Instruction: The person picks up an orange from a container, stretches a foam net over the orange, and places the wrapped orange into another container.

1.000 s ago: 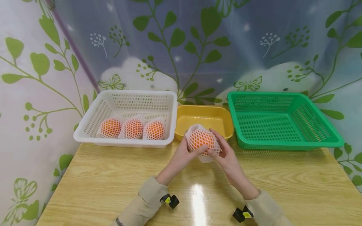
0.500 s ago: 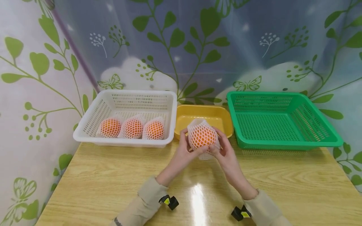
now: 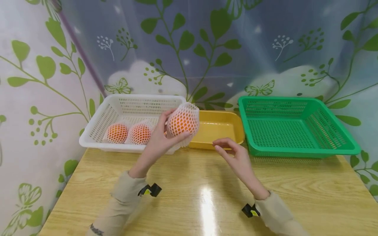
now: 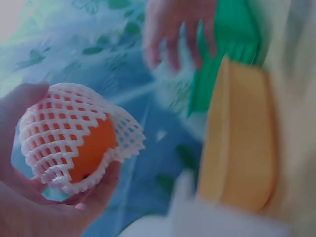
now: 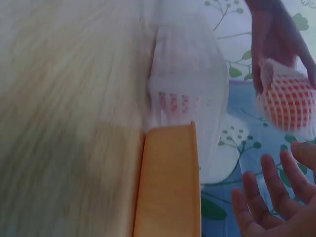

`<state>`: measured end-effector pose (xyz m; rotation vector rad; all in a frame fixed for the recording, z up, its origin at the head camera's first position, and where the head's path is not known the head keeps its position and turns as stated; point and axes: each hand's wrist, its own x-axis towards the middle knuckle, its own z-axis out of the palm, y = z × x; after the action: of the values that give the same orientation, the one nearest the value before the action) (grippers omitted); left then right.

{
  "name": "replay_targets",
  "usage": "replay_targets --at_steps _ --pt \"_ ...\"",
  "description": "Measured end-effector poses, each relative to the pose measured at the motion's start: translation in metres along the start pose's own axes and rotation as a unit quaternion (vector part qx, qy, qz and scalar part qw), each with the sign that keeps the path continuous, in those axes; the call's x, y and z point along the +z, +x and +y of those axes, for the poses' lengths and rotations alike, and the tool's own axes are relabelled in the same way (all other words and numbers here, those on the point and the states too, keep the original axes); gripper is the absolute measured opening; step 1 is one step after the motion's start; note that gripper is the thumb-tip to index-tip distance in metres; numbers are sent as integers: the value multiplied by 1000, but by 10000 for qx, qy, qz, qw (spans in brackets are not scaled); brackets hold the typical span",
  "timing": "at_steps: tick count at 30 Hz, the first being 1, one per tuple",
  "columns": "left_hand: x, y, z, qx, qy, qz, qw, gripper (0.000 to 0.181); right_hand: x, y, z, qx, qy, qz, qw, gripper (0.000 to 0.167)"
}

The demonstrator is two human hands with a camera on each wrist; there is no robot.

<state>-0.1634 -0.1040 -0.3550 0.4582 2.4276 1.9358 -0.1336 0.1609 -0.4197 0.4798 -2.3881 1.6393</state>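
Note:
My left hand (image 3: 156,144) grips an orange (image 3: 183,123) wrapped in a white foam net, holding it up over the right front corner of the white basket (image 3: 97,144). In the left wrist view, bare peel of the orange (image 4: 96,148) shows through a gap in the net. Two more netted oranges, a left one (image 3: 117,132) and a right one (image 3: 140,133), lie in the basket; the area right of them is hidden behind my left hand. Holding nothing, my right hand (image 3: 236,159) hovers at the front edge of the yellow tray (image 3: 218,129), fingers loosely bent and apart from the fruit.
Right of the yellow tray stands a green slotted basket (image 3: 280,131). All three containers sit side by side along the back of the wooden table (image 3: 189,203). A leaf-patterned curtain (image 3: 189,65) hangs close behind them.
Both hands held the orange in front of the yellow tray. The right hand has let go, and the left hand has carried it left and up towards the white basket.

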Motion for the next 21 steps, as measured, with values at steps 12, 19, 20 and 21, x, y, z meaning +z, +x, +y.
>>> replay_targets --at_steps 12,19,20,21 --pt "-81 53 30 67 2258 -254 9738 87 -11 10 4 -141 -984 241 9948 12" --pt "-91 89 7 -653 3385 -807 9352 90 -9 13 2 -56 -1016 217 9946 13" --pt "-91 94 3 -735 3459 -867 9314 90 -8 13 3 -47 -1011 212 9946 13" --pt "-91 99 -1 -790 3553 -907 9270 90 -7 13 3 -43 -1011 201 9947 13"
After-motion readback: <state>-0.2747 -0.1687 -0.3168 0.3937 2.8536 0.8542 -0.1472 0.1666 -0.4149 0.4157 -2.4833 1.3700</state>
